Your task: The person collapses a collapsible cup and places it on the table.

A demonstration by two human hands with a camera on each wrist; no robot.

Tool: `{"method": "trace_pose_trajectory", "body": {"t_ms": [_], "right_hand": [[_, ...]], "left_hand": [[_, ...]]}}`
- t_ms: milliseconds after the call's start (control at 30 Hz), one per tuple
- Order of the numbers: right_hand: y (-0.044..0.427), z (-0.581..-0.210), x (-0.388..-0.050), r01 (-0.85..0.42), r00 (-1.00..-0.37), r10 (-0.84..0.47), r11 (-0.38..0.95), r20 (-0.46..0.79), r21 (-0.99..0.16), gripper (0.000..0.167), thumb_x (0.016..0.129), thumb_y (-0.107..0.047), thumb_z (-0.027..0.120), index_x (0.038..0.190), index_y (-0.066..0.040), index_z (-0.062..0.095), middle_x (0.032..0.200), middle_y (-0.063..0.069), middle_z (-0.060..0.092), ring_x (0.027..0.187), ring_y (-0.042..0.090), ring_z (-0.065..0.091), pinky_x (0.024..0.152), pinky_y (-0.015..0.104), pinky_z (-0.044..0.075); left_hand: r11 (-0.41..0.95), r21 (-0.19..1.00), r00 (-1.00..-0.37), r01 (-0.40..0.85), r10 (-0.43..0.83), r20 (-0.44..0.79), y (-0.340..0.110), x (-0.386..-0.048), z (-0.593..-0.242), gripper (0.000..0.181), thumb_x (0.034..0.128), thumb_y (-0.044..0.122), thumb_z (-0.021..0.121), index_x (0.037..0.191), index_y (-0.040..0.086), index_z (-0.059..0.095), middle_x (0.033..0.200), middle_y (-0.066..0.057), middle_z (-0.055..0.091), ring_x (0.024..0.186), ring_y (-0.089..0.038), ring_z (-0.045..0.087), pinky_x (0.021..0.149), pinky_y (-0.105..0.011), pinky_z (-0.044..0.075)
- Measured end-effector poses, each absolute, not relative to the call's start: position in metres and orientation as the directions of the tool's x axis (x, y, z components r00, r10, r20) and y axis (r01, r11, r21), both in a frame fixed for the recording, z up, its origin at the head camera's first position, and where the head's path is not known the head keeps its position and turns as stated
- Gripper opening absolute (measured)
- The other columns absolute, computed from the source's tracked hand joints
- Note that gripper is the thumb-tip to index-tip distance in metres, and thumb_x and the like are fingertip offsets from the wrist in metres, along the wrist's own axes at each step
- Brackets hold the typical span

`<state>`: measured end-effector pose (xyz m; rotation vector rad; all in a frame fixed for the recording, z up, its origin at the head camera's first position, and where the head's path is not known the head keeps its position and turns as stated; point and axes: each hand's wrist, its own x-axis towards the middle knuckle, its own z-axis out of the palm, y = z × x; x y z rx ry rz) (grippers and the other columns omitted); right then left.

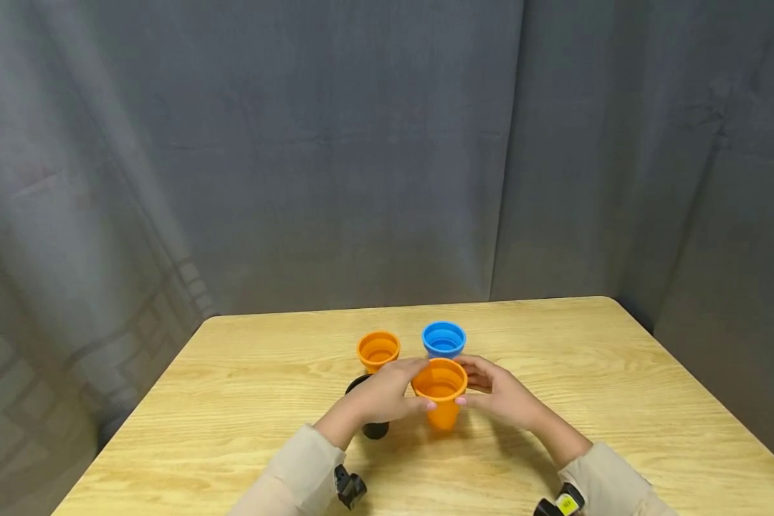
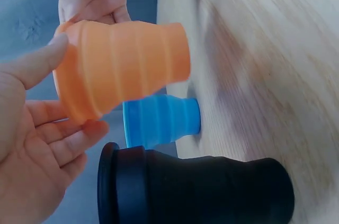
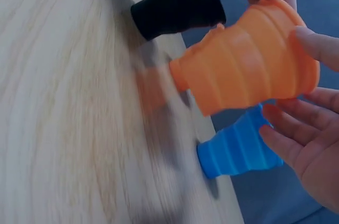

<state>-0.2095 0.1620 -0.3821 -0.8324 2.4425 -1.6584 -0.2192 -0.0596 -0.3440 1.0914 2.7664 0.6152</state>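
Both left hand (image 1: 392,390) and right hand (image 1: 502,394) had one orange cup (image 1: 443,413) pinched just off the bench (image 1: 232,401), blue cup (image 2: 161,122) and black cup (image 2: 201,192) standing pretty close.

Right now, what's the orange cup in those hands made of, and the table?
The held orange cup looks like matte silicone, maybe soft plastic: its wall has stepped, fold-like rings. The table seems smooth wood, or a wood-look coating: long grain streaks run across it.
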Motion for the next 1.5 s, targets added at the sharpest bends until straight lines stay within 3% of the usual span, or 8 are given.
{"method": "trace_pose_trajectory", "body": {"t_ms": [200,467,800,1000,1167,1300,1500], "right_hand": [[0.158,-0.374,-0.206,-0.377,-0.854,-0.428,0.115,0.296,-0.919,0.054,0.078,-0.010,0.063,0.124,0.003,0.037,0.119,0.022,0.041,0.102,0.037,0.047,0.080,0.030,0.044],[0.148,-0.367,-0.200,-0.354,-0.878,-0.387,0.127,0.282,-0.927,0.047,0.081,-0.012,0.060,0.122,0.002,0.039,0.110,0.020,0.045,0.097,0.033,0.049,0.075,0.028,0.046],[0.142,-0.356,-0.193,-0.320,-0.890,-0.361,0.057,0.279,-0.946,0.041,0.084,-0.010,0.055,0.118,0.006,0.039,0.105,0.020,0.045,0.088,0.016,0.055,0.076,0.026,0.046],[0.144,-0.353,-0.188,-0.322,-0.883,-0.378,0.061,0.277,-0.945,0.038,0.086,-0.010,0.052,0.117,0.009,0.039,0.103,0.021,0.047,0.087,0.017,0.054,0.075,0.027,0.046],[0.144,-0.349,-0.185,-0.348,-0.879,-0.386,0.114,0.281,-0.931,0.036,0.084,-0.012,0.055,0.112,0.008,0.045,0.108,0.023,0.048,0.095,0.027,0.052,0.076,0.028,0.046],[0.145,-0.346,-0.184,-0.424,-0.842,-0.420,0.129,0.338,-0.896,0.029,0.082,-0.009,0.058,0.106,0.006,0.052,0.107,0.022,0.050,0.100,0.031,0.050,0.079,0.030,0.045],[0.147,-0.342,-0.186,-0.548,-0.696,-0.566,0.022,0.441,-0.837,0.020,0.080,0.002,0.057,0.099,0.005,0.054,0.094,0.006,0.057,0.089,0.015,0.054,0.076,0.028,0.046]], "left_hand": [[0.577,0.542,-0.737,0.612,0.664,0.125,-0.064,-0.223,-0.343,0.068,0.0766,0.044,0.059,0.128,0.005,0.039,0.125,-0.005,0.044,0.109,-0.014,0.044,0.090,-0.030,0.036],[0.559,0.568,-0.753,0.604,0.633,0.178,-0.074,-0.218,-0.339,0.061,0.0723,0.024,0.070,0.124,0.004,0.043,0.122,-0.005,0.047,0.108,-0.015,0.045,0.091,-0.031,0.035],[0.463,0.503,-0.664,0.730,0.656,0.360,-0.081,-0.209,-0.341,0.043,0.0804,0.026,0.060,0.117,0.006,0.051,0.127,-0.008,0.042,0.115,-0.017,0.040,0.092,-0.032,0.034],[0.328,0.532,-0.597,0.781,0.642,0.480,-0.081,-0.205,-0.343,0.034,0.0783,0.020,0.061,0.109,0.006,0.057,0.118,-0.002,0.051,0.112,-0.012,0.042,0.092,-0.028,0.034],[0.248,0.612,-0.609,0.751,0.617,0.498,-0.083,-0.202,-0.343,0.024,0.0751,0.015,0.064,0.098,0.007,0.061,0.107,-0.001,0.058,0.105,-0.013,0.048,0.090,-0.027,0.036],[0.246,0.703,-0.675,0.667,0.600,0.430,-0.086,-0.200,-0.342,0.020,0.0755,0.015,0.064,0.094,0.008,0.061,0.104,-0.001,0.059,0.099,-0.012,0.051,0.087,-0.029,0.038],[0.196,0.823,-0.718,0.533,0.619,0.317,-0.087,-0.198,-0.343,0.018,0.0793,0.015,0.060,0.093,0.004,0.058,0.093,-0.004,0.059,0.092,-0.012,0.053,0.084,-0.031,0.040]]}}
